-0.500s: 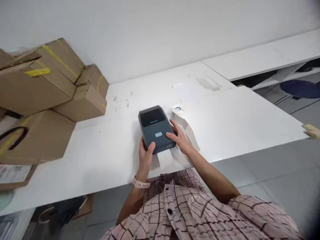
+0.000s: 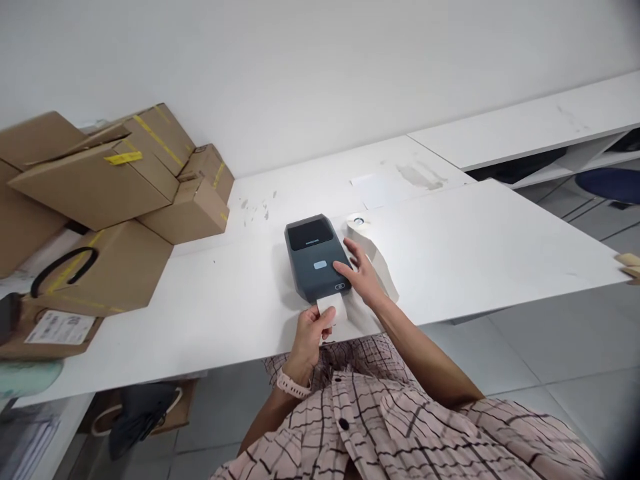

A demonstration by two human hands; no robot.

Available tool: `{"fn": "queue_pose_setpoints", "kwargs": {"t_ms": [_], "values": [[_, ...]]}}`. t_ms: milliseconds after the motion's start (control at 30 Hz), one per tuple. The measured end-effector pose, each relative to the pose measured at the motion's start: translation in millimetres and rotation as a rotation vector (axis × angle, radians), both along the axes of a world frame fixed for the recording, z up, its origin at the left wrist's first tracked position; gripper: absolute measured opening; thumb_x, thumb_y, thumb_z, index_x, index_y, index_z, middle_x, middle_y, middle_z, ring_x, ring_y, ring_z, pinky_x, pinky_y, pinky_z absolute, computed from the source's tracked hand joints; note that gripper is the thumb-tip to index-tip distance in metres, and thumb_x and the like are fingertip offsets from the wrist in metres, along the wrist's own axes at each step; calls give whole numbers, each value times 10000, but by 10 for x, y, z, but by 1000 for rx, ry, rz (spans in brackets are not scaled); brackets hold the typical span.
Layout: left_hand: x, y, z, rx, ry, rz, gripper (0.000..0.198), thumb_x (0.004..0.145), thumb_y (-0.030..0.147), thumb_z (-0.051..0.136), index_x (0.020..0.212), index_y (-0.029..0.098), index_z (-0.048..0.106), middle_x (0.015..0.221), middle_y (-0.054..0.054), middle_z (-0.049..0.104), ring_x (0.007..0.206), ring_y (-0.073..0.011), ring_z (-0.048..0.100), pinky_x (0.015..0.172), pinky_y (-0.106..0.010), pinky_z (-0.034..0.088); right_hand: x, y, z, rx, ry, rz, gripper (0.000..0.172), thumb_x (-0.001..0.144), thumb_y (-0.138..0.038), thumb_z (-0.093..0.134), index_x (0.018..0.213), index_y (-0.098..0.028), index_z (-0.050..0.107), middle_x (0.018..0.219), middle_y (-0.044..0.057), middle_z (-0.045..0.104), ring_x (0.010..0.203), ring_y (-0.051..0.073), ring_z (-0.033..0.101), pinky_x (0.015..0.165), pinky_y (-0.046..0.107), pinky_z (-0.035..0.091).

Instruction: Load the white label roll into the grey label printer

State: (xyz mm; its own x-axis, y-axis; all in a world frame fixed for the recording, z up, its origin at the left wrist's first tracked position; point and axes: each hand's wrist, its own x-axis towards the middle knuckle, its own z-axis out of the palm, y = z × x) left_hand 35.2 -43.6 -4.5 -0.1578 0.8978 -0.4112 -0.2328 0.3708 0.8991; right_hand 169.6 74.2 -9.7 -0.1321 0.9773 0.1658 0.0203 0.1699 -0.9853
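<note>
Near the front edge of the white worktop point(image 2: 220, 307), now pinching the paper strip point(image 2: 337, 305) at front of the dark grey device point(image 2: 320, 283) with grip of left hand point(image 2: 307, 335), after letting go of its left side. Still resting right hand point(image 2: 364, 275) along its right edge, spread and unclenched. Shifted, apparently, from holding the device two-handed to handling its paper.

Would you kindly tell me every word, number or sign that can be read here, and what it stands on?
None can be read with certainty.
Printer, dark panel: pale lettering, too small.
Printer, front corner: outlined mark, too small.
White label on a cardboard box: dark print, too blurred.
</note>
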Motion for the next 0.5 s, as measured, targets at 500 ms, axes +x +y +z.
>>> {"fn": "queue_pose_setpoints", "kwargs": {"t_ms": [500], "values": [[-557,-23,-12,263,315,368,360,857,538,689,985,201,696,966,-60,685,823,-161,612,675,-266,497,-40,-224,333,668,-580,120,368,1040,-449,511,1347,-246,525,1254,98,726,1288,288,621,1220,558,319]]}}
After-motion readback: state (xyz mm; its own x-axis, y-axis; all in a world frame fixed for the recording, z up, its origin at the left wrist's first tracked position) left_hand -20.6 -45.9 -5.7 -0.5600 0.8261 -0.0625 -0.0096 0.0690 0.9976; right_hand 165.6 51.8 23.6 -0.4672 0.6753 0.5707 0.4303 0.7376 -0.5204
